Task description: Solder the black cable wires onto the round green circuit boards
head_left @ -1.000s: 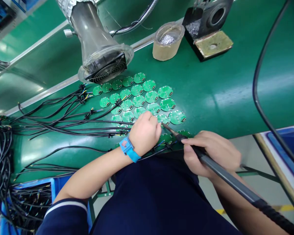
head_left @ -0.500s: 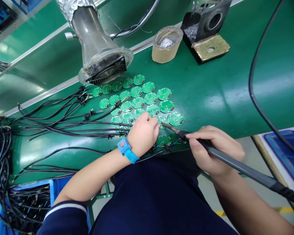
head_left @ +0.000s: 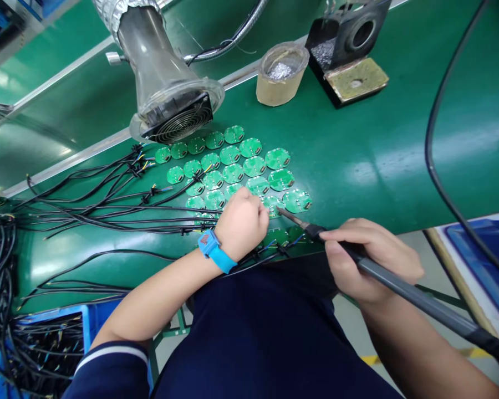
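My right hand [head_left: 370, 257] is closed round the grey handle of a soldering iron [head_left: 416, 293]. The iron's tip is over a green round circuit board [head_left: 273, 205] in the middle of the bench. Close to that tip, my left hand [head_left: 244, 219] is closed, wearing a blue wrist strap [head_left: 217, 250]. What its fingers pinch is hidden behind the hand. Rows of similar boards lie around it, such as the board [head_left: 297, 200] at the right end. Black cables [head_left: 149, 224] run in from the left toward the boards and pass under the left hand.
A fume extractor hood [head_left: 170, 105] with a fan hangs over the back left. Behind the boards stand a tape roll [head_left: 278, 83] with shiny bits inside and a soldering iron stand [head_left: 345, 55] with a sponge [head_left: 357, 82]. A blue bin [head_left: 87, 327] of cables is at lower left.
The soldering iron's tip has shifted slightly right from the left fingers, and the right hand has moved a little right and down. My left hand stays closed in nearly the same place.
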`<action>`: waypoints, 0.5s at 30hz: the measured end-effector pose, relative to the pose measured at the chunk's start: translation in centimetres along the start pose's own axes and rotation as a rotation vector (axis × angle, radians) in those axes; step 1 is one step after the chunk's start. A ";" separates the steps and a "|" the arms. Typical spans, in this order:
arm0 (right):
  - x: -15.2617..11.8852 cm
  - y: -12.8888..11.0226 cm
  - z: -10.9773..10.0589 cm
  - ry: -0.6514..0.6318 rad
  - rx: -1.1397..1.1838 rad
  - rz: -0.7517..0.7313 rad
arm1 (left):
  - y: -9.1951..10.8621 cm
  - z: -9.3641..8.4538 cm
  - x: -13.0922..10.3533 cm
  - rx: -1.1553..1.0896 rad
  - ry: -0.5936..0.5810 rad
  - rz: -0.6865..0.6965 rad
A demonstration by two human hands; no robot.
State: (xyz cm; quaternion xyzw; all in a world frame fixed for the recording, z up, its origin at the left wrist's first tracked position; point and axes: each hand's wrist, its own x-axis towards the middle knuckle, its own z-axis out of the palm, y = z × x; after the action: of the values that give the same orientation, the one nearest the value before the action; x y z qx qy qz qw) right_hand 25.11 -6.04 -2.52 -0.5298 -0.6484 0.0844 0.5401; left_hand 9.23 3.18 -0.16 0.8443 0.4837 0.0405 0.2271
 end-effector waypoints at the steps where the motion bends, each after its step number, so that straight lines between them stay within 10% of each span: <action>1: 0.0 -0.1 -0.1 -0.012 0.002 0.002 | 0.0 -0.1 0.1 0.006 -0.007 -0.002; 15: -0.4 -0.8 0.0 -0.059 -0.090 -0.092 | 0.2 -0.3 0.3 0.045 -0.017 -0.011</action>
State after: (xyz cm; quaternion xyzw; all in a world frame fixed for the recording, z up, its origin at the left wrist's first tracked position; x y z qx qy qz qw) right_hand 24.53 -6.67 -2.20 -0.5203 -0.6908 0.0459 0.4999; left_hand 9.48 3.40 0.14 0.8470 0.4870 0.0212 0.2123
